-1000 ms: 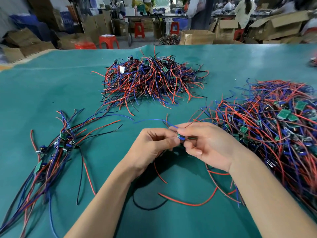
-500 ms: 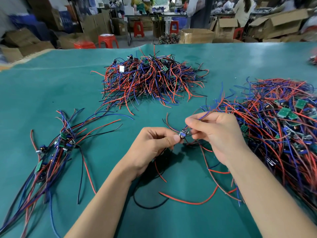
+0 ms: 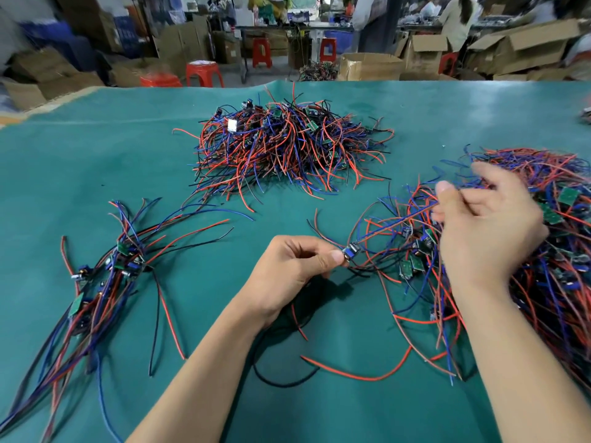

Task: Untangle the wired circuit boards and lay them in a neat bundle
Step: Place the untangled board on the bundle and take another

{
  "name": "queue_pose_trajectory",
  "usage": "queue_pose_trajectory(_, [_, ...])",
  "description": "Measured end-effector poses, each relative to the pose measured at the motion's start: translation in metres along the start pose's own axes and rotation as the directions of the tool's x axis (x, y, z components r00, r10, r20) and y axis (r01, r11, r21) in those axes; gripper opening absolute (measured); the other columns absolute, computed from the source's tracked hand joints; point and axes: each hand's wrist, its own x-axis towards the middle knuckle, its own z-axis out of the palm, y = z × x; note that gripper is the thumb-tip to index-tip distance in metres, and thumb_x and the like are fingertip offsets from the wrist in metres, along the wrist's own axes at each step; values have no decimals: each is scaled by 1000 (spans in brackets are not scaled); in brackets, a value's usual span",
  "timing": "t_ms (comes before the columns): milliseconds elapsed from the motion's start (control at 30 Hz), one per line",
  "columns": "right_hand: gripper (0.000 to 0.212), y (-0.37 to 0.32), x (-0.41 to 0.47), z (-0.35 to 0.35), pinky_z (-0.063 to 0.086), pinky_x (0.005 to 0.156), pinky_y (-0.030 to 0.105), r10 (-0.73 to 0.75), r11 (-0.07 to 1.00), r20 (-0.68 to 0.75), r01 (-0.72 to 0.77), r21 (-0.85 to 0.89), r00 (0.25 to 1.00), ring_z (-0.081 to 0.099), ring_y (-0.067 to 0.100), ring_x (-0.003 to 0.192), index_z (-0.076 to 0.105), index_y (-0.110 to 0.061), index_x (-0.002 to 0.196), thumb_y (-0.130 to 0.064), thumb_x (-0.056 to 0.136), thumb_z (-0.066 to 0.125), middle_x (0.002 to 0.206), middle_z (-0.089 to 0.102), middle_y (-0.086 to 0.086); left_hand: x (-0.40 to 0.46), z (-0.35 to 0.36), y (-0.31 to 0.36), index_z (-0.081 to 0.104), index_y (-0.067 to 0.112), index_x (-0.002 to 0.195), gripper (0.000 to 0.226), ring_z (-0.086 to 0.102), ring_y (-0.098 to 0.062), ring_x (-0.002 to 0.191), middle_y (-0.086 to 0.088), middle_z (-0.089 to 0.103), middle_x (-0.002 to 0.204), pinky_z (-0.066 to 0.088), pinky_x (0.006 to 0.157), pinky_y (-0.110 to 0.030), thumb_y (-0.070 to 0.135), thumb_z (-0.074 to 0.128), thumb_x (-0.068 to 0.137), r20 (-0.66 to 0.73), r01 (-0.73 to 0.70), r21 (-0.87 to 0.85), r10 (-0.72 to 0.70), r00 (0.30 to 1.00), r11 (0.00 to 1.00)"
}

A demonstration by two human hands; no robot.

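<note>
My left hand pinches a small circuit board just above the green table. Red, blue and black wires run from that board up to my right hand, which is blurred and pinches the wires near their far ends, over the edge of a big tangled pile on the right. More wires from the held board trail under my left wrist onto the table. A laid-out bundle of boards with straightened wires lies at the left. A second tangled heap sits at the centre back.
Beyond the table's far edge stand cardboard boxes, red stools and people at other benches. Another box of wired boards is on the floor there.
My right hand has slid away from the board, up and to the right along its wires, drawing them taut. My left hand has kept its pinch on the board nearly in place.
</note>
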Motion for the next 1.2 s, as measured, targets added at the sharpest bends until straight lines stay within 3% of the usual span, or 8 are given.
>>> queue_pose_trajectory(133, [26, -5, -1, -3, 53, 81, 41, -84, 974, -88, 64, -218, 993, 72, 31, 75, 74, -15, 99, -35, 93, 58, 84, 76, 7, 5, -1, -3, 71, 16, 75, 22, 30, -8, 45, -1, 53, 59, 25, 42, -15, 13, 64, 95, -225, -14, -87, -6, 974, 996])
queue_pose_trajectory(233, [49, -21, -34, 16, 50, 68, 40, -74, 946, 356, 179, -270, 932, 67, 30, 66, 71, -8, 73, -51, 90, 54, 67, 72, 8, 5, 1, -3, 70, 17, 78, 19, 31, -9, 47, -2, 55, 61, 26, 43, -15, 14, 63, 96, -231, -34, -95, 11, 973, 995])
queue_pose_trajectory(300, [50, -30, -55, 27, 56, 69, 43, 46, 994, 622, 27, -108, 781, 68, 23, 66, 75, -13, 77, -60, 84, 58, 68, 72, 3, 3, 0, -1, 72, 19, 74, 21, 32, -10, 48, -3, 56, 62, 26, 44, -17, 16, 65, 94, -175, -44, -57, 33, 984, 997])
queue_pose_trajectory(367, [40, -29, -62, 33, 56, 64, 39, 89, 994, 699, -110, -15, 709, 69, 14, 66, 79, -19, 87, -57, 76, 70, 73, 75, -4, 1, -1, 0, 73, 19, 72, 20, 33, -14, 53, -3, 58, 64, 26, 48, -22, 17, 68, 92, -131, -56, -24, 53, 990, 998])
queue_pose_trajectory(600, [7, -27, -51, 29, 42, 51, 12, 70, 941, 605, -254, 224, 793, 61, 0, 60, 81, -33, 79, -28, 73, 82, 73, 77, -7, 1, -1, 1, 77, 13, 80, 14, 46, -14, 61, -1, 65, 63, 34, 57, -21, 14, 69, 91, -56, -4, -25, 3, 998, 1000])
queue_pose_trajectory(967, [11, -51, 3, -9, 38, 48, 19, 192, 881, 41, -190, 432, 981, 51, 2, 52, 74, -29, 76, -26, 86, 74, 59, 66, -14, -2, 3, 4, 75, 6, 85, 14, 57, -11, 65, -6, 68, 69, 47, 68, -18, 8, 65, 94, 55, 5, -20, -4, 998, 1000])
queue_pose_trajectory(1100, [14, -95, -7, 9, 38, 45, 21, 76, 884, 255, -183, 431, 964, 50, 8, 49, 77, -28, 67, -24, 81, 76, 56, 65, -7, -1, 7, 8, 72, 1, 90, 13, 54, -5, 61, -7, 67, 71, 42, 60, -12, 7, 61, 96, 2, -3, 7, 3, 1000, 1000])
queue_pose_trajectory(1200, [16, -136, -36, 49, 39, 44, 23, 7, 895, 612, -278, 349, 791, 53, 10, 50, 78, -19, 69, -20, 85, 79, 58, 68, -1, -4, 10, 12, 69, 9, 79, 22, 55, -1, 57, -5, 66, 67, 42, 59, -10, -1, 59, 95, -17, -22, 32, 22, 1000, 999])
